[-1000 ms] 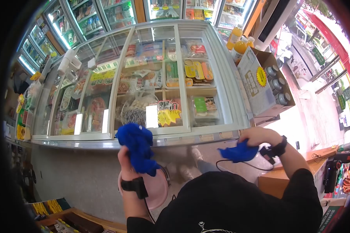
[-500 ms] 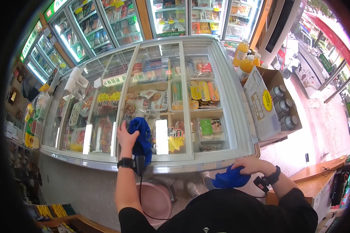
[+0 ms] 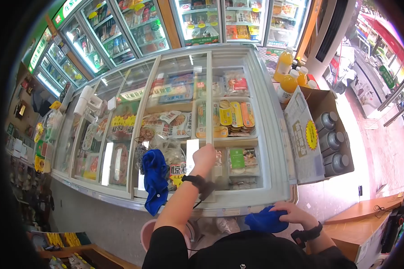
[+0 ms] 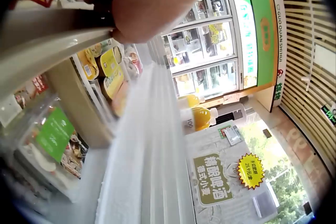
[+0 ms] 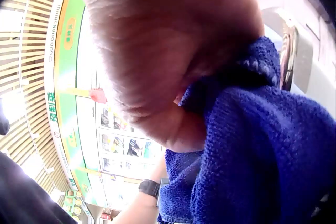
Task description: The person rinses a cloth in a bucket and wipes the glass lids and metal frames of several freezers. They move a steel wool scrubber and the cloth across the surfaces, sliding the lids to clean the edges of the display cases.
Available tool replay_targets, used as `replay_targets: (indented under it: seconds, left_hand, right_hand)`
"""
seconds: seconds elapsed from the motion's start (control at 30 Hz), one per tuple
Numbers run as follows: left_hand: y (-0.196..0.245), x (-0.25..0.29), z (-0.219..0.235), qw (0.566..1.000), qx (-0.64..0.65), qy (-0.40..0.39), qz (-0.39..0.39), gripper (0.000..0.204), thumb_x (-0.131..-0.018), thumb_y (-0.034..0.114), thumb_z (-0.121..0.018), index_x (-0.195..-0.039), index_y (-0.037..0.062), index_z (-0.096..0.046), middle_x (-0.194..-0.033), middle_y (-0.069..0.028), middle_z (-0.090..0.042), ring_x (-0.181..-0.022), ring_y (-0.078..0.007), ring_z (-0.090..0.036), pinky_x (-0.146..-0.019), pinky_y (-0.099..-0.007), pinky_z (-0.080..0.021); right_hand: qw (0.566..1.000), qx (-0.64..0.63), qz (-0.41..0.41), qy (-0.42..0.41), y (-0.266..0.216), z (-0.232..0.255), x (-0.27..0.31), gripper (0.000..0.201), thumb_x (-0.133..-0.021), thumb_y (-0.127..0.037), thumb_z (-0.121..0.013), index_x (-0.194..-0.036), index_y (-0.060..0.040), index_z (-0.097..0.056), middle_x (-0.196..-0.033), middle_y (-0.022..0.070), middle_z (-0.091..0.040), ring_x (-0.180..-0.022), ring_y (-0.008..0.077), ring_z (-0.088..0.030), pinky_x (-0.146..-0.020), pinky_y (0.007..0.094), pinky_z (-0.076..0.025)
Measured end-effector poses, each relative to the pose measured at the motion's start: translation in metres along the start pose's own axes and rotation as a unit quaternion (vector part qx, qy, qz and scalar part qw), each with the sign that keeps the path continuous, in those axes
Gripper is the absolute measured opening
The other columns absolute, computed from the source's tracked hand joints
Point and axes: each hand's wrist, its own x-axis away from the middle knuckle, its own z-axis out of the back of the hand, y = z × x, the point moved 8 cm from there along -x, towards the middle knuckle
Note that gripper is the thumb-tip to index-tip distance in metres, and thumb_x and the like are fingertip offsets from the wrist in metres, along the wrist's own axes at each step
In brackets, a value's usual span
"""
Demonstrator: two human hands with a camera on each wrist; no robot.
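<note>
In the head view my left hand (image 3: 204, 158) grips the upright frame bar (image 3: 209, 107) of the freezer's sliding glass lid. The left wrist view shows that hand (image 4: 152, 3) across the white bar (image 4: 58, 40), its fingertips partly dark and hidden. One blue cloth (image 3: 154, 181) lies bunched on the glass, left of my left forearm and apart from the hand. At the freezer's front right edge, my right hand (image 3: 296, 214) holds a second blue cloth (image 3: 267, 220). Close up, the right hand (image 5: 168, 50) has its fingers partly hidden by this cloth (image 5: 252, 145).
Packaged food (image 3: 242, 161) fills the freezer compartments. On the right stand a carton (image 3: 300, 134) with grey-capped bottles (image 3: 334, 140) and orange juice bottles (image 3: 288, 83). A white device (image 3: 87, 101) rests on the left glass. Below the front edge is a pink bucket (image 3: 146, 234).
My left hand has let go of its cloth, leaving it on the glass, and moved right to the lid's bar. That bar has shifted slightly left over the packages. The right hand still holds its cloth.
</note>
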Motion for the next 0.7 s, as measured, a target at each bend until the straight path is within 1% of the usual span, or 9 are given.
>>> replay_targets:
  seconds: [0.03,0.2,0.27,0.3,0.4,0.47,0.5,0.57,0.7]
  left_hand:
    - [0.002,0.001,0.001,1.000,-0.003,0.021,-0.007,0.024,-0.084,0.024,-0.043,-0.081,0.0045,-0.058,-0.073,-0.0162,-0.063,-0.072,-0.0316,-0.063,-0.062,-0.0414,-0.048]
    - [0.000,-0.002,-0.002,0.998,-0.019,0.050,-0.011,0.024,-0.083,0.025,-0.044,-0.079,0.0060,-0.059,-0.072,-0.0163,-0.063,-0.069,-0.0332,-0.061,-0.063,-0.0438,-0.048]
    - [0.000,0.000,-0.002,0.996,-0.004,0.083,-0.032,0.027,-0.083,0.027,-0.045,-0.078,0.0043,-0.057,-0.071,-0.0177,-0.061,-0.068,-0.0352,-0.060,-0.061,-0.0467,-0.047]
    - [-0.002,0.004,-0.006,0.996,-0.004,0.079,-0.035,0.027,-0.083,0.027,-0.045,-0.078,0.0043,-0.057,-0.071,-0.0177,-0.061,-0.068,-0.0352,-0.060,-0.061,-0.0467,-0.047]
    - [0.004,0.002,-0.003,0.997,-0.009,0.071,-0.028,0.026,-0.083,0.026,-0.044,-0.079,0.0046,-0.059,-0.073,-0.0171,-0.062,-0.070,-0.0347,-0.061,-0.064,-0.0443,-0.048]
    - [0.001,0.004,-0.001,0.995,0.019,0.094,-0.035,0.028,-0.084,0.028,-0.043,-0.080,0.0042,-0.059,-0.074,-0.0185,-0.062,-0.072,-0.0356,-0.060,-0.065,-0.0446,-0.048]
    - [-0.005,0.001,-0.005,0.996,0.037,0.080,-0.019,0.029,-0.083,0.030,-0.044,-0.082,0.0055,-0.059,-0.076,-0.0187,-0.062,-0.074,-0.0362,-0.060,-0.065,-0.0457,-0.047]
    - [-0.008,-0.002,-0.007,0.996,0.040,0.074,0.003,0.030,-0.083,0.034,-0.045,-0.081,0.0069,-0.060,-0.077,-0.0167,-0.062,-0.075,-0.0357,-0.060,-0.065,-0.0468,-0.047]
    - [-0.009,-0.003,-0.009,0.995,0.022,0.100,-0.005,0.032,-0.083,0.034,-0.045,-0.078,0.0065,-0.059,-0.074,-0.0158,-0.061,-0.073,-0.0360,-0.059,-0.063,-0.0470,-0.046]
  right_hand:
    - [1.000,-0.019,0.012,0.015,0.002,0.002,0.002,0.043,-0.063,-0.006,-0.053,-0.106,-0.0042,-0.058,-0.099,0.0111,-0.056,-0.099,0.0247,-0.052,-0.089,0.0321,-0.039]
    - [0.997,-0.045,0.043,0.041,0.010,0.002,0.012,0.042,-0.062,-0.006,-0.053,-0.104,-0.0027,-0.058,-0.100,0.0115,-0.056,-0.099,0.0244,-0.052,-0.088,0.0313,-0.039]
    - [0.992,-0.056,0.051,0.098,0.018,0.000,0.022,0.042,-0.062,-0.006,-0.054,-0.103,-0.0013,-0.058,-0.101,0.0122,-0.056,-0.099,0.0245,-0.052,-0.088,0.0306,-0.040]
    - [0.992,-0.060,0.048,0.101,0.017,-0.007,0.030,0.042,-0.062,-0.006,-0.054,-0.103,-0.0013,-0.058,-0.101,0.0122,-0.056,-0.099,0.0245,-0.052,-0.088,0.0306,-0.040]
    - [0.990,-0.050,0.027,0.126,0.016,-0.011,0.051,0.042,-0.061,-0.006,-0.054,-0.103,-0.0005,-0.058,-0.102,0.0123,-0.057,-0.099,0.0237,-0.053,-0.089,0.0304,-0.040]
    - [0.983,-0.116,-0.042,0.138,0.035,-0.021,0.071,0.044,-0.061,-0.005,-0.054,-0.105,-0.0002,-0.057,-0.102,0.0119,-0.058,-0.099,0.0224,-0.054,-0.089,0.0301,-0.040]
    - [0.981,-0.118,-0.046,0.145,0.037,-0.021,0.079,0.044,-0.061,-0.005,-0.054,-0.105,-0.0002,-0.057,-0.102,0.0119,-0.058,-0.099,0.0224,-0.054,-0.089,0.0301,-0.040]
    - [0.966,-0.158,-0.089,0.182,0.046,-0.017,0.101,0.048,-0.059,-0.002,-0.055,-0.107,0.0016,-0.056,-0.104,0.0088,-0.058,-0.099,0.0173,-0.052,-0.087,0.0278,-0.041]
    - [0.938,-0.204,-0.127,0.250,0.074,-0.008,0.152,0.046,-0.060,-0.003,-0.054,-0.106,0.0011,-0.057,-0.104,0.0096,-0.058,-0.098,0.0197,-0.053,-0.088,0.0286,-0.041]
